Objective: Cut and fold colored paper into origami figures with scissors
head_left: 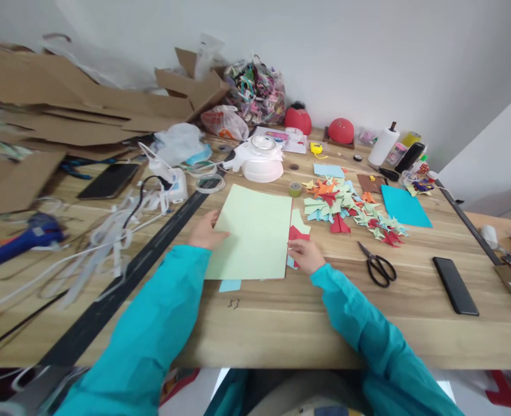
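Observation:
A large pale green sheet of paper (255, 237) lies in front of me, with small pieces of coloured paper poking out beneath its bottom and right edges. My left hand (207, 232) is at the sheet's left edge, thumb and fingers apart, the thumb over the paper. At the right edge, my right hand (306, 255) has its fingertips pinched together on the sheet's border, beside a red paper piece (297, 233). Folded paper shapes (346, 208) in green, red, orange and blue are heaped to the right. Black-handled scissors (377, 266) lie nearer to me.
A blue sheet (405, 205) and a black phone (455, 286) lie at the right. Tape rolls (210, 183) and a white round container (262, 169) stand behind the paper. On the left are cables, a blue glue gun (25, 237), another phone (109, 181) and cardboard (86, 110).

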### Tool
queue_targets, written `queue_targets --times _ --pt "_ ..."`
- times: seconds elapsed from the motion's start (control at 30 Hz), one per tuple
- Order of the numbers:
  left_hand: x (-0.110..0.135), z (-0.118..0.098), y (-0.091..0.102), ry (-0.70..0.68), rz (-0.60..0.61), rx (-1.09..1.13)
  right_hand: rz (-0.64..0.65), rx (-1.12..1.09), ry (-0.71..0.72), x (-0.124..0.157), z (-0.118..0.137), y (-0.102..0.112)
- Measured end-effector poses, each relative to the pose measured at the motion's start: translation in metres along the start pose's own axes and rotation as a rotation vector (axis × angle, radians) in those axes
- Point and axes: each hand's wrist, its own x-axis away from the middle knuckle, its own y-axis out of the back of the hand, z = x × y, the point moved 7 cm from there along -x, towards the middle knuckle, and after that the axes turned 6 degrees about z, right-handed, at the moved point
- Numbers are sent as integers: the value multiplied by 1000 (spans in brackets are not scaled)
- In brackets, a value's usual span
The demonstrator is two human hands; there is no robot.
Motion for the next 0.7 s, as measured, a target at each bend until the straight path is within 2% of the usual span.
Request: queue_targets --times 0.07,0.13,0.2,0.27,0.3,0.37,0.47,0.63,0.7 --pt "10 -13 -5 -18 -3 -62 -27 43 23 15 4 14" --pt "30 -42 -24 -208 113 -65 -67 103 54 33 8 35" --pt "55 -69 -45 -332 209 -44 -142 291 169 53 18 58" --pt "81 -98 -69 -557 340 -61 -221 405 228 69 21 82" --pt "89 -106 -77 -599 368 -90 -251 445 231 76 19 92" --pt "96 -110 -91 -603 413 -174 -294 511 206 83 11 108" --pt "92 -102 -101 -588 453 -214 -324 543 193 87 0 119" --pt "76 -83 -95 -542 459 -153 -344 520 201 87 -7 120" --pt "74 -79 -93 -510 495 -115 -333 525 216 87 -5 119"
